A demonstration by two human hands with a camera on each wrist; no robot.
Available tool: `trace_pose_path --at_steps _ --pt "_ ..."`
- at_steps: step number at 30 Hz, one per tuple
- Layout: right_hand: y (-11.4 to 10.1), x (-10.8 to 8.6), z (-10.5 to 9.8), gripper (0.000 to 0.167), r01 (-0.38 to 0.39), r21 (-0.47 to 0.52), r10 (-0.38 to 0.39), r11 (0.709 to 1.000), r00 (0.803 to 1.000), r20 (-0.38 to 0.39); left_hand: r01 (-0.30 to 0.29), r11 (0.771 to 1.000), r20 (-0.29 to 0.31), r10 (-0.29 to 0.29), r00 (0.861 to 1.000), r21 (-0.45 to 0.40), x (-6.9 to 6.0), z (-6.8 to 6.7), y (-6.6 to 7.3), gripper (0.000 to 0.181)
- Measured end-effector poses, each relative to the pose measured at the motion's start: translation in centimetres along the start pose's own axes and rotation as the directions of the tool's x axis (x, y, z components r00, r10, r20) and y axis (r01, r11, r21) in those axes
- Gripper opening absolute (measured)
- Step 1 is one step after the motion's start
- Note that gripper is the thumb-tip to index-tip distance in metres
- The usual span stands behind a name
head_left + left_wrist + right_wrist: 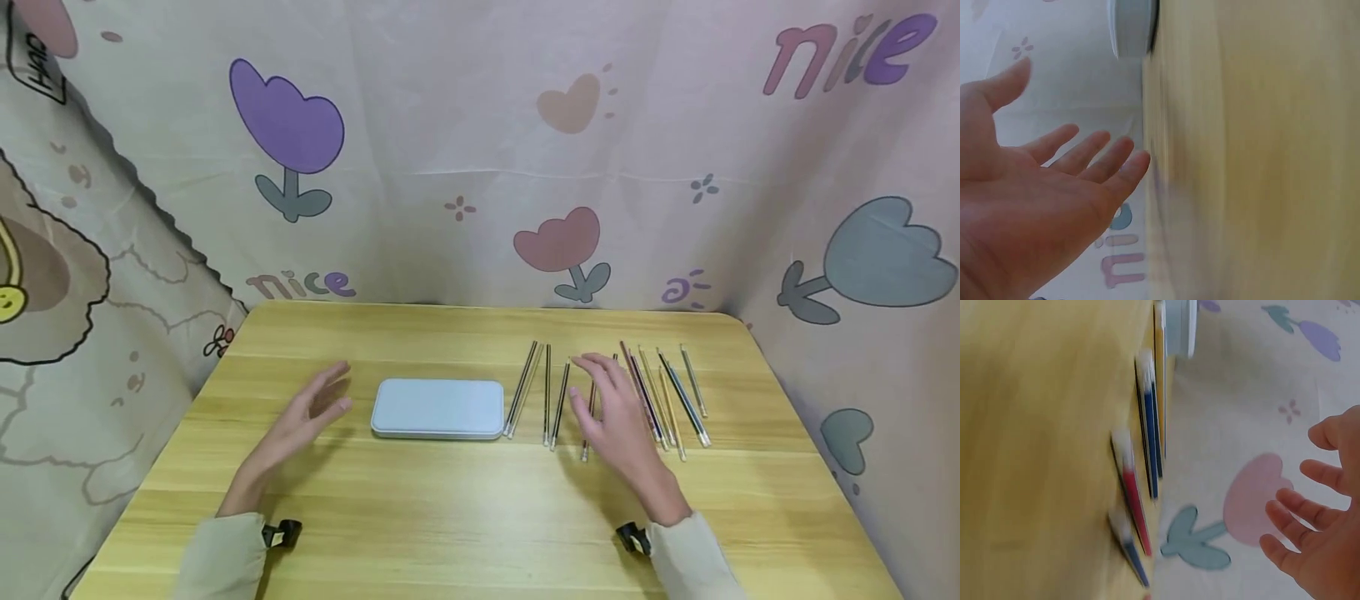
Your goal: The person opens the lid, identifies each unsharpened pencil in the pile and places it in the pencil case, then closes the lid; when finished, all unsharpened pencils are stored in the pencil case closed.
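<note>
A pale, closed tin case (437,408) with rounded corners lies flat on the wooden table, between the two hands. My left hand (303,421) hovers left of it, fingers loosely extended and holding nothing. My right hand (618,421) hangs over the row of pencils to the case's right, its fingers spread and nothing in them. Dark pencils (547,396) lie between the case and that hand; several more pencils (678,396), some yellow and some blue, are spread to its right. Part of the row is hidden beneath the right hand. In the right wrist view, a red pencil (1136,506) shows below the blue ones.
The wooden table (450,533) has a straight back edge against a patterned cloth (435,108). More cloth hangs at the left and right sides. A small black device (282,534) sits at the left cuff, and a similar black device (633,539) at the right cuff.
</note>
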State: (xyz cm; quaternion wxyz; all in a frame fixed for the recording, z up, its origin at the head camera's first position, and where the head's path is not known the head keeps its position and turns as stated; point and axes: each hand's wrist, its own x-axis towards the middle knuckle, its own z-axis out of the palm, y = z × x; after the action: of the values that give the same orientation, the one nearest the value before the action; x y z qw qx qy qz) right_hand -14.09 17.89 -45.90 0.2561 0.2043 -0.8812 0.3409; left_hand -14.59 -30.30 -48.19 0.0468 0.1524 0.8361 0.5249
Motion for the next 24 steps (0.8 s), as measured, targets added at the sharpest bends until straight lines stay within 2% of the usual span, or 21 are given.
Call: trace_pose_path --at_steps 6,12,18,24 --pt "-1.5 0.5 2.5 0.044 0.009 0.089 -0.012 0.996 1.0 0.023 -0.03 0.991 0.04 0.035 0.999 -0.131 0.1 0.8 -0.1 0.065" --pt "-3.0 0.8 4.8 0.043 0.013 0.164 -0.025 0.986 0.997 0.069 0.002 0.984 0.111 0.018 0.994 -0.179 0.6 1.7 0.0 0.078" --pt "-4.3 1.0 6.9 0.04 0.026 0.231 -0.053 0.973 0.992 0.112 0.013 0.985 0.134 0.01 0.991 -0.17 1.5 3.0 -0.2 0.087" --pt "-5.6 0.8 8.7 0.035 0.03 0.28 -0.093 0.96 0.972 0.214 0.029 0.992 0.126 -0.014 0.992 -0.122 1.9 3.6 -0.5 0.09"
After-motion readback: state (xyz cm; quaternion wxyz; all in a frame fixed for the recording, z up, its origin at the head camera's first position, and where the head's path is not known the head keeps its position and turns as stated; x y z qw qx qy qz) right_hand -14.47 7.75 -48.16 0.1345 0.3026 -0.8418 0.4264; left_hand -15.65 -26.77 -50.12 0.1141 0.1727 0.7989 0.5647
